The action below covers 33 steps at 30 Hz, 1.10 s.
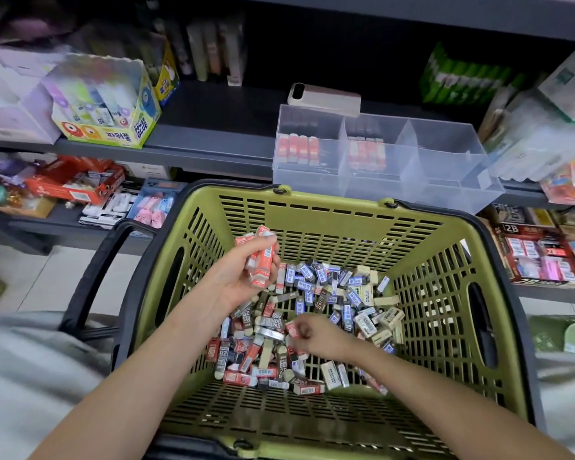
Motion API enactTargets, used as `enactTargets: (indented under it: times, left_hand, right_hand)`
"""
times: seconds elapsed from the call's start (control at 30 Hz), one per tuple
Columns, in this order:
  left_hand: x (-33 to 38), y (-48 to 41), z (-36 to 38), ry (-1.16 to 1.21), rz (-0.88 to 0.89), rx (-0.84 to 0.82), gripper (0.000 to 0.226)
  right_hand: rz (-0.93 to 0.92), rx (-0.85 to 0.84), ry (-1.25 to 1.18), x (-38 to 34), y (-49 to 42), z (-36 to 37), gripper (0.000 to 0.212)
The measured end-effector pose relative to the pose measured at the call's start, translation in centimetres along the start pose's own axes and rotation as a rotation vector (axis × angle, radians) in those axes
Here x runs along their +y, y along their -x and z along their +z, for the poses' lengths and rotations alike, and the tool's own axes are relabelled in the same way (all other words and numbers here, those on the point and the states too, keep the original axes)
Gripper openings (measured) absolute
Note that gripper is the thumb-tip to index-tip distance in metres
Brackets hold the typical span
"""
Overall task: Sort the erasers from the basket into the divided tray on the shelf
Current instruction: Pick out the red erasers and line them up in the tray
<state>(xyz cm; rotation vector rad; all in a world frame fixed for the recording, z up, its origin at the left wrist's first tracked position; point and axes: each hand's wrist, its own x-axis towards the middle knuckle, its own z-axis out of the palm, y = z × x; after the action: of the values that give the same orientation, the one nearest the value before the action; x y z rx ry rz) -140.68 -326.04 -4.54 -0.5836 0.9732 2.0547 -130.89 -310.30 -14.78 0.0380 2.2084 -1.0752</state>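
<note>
We see a heap of small erasers (316,313) in red, blue, black and cream paper sleeves. They lie on the bottom of a green slotted basket (329,207) with a dark rim and dark handles. Our left hand (243,277) is raised above the left side of the heap. Its grip is curled round a bundle of red-sleeved erasers (263,260), whose ends stick up past the fingers. Our right hand (316,335) is down in the heap. Its grip is narrow, with thumb and fingertips pinching a single red eraser (291,328).

Just beyond the basket's far rim, a clear divided tray (445,171) sits at the front edge of a dark grey shelf (213,137). Its left compartment holds a row of upright red erasers (297,149). The middle compartment holds a second red row (367,154).

A pale, phone-like device (324,97) lies at the tray's back left corner; we cannot tell whether it rests on the rim. Further left on the shelf stands a yellow box (110,127) marked POWER GLUE. Green packs (462,78) sit at the back right. On a lower shelf, boxes of stationery (541,260) flank the basket, and grey fabric (30,376) fills the lower left corner.
</note>
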Motion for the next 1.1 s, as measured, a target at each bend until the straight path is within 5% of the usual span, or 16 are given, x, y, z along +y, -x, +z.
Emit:
enactTargets:
  times: [0.2, 0.4, 0.63, 0.9, 1.1]
  left_hand:
    - [-0.1, 0.0, 0.2, -0.290, 0.041, 0.069, 0.044]
    - [-0.2, 0.3, 1.5, -0.653, 0.207, 0.049, 0.063]
    - [1.3, 0.6, 6.6, -0.425, 0.171, -0.292, 0.042]
    - [3.6, -0.8, 11.3, -0.398, 0.184, -0.246, 0.031]
    - [5.7, -2.1, 13.5, -0.272, 0.133, -0.220, 0.030]
  right_hand:
    - [0.034, 0.030, 0.016, -1.0, -0.3, -0.6, 0.025]
    - [-0.073, 0.118, -0.712, -6.4, 4.8, -9.1, 0.011]
    - [-0.257, 0.249, -0.833, -11.5, 7.2, -15.3, 0.011]
    - [-0.303, 0.341, -0.805, -12.1, 6.9, -20.6, 0.040]
    - [-0.341, 0.691, -0.930, -9.9, 6.6, -25.7, 0.010]
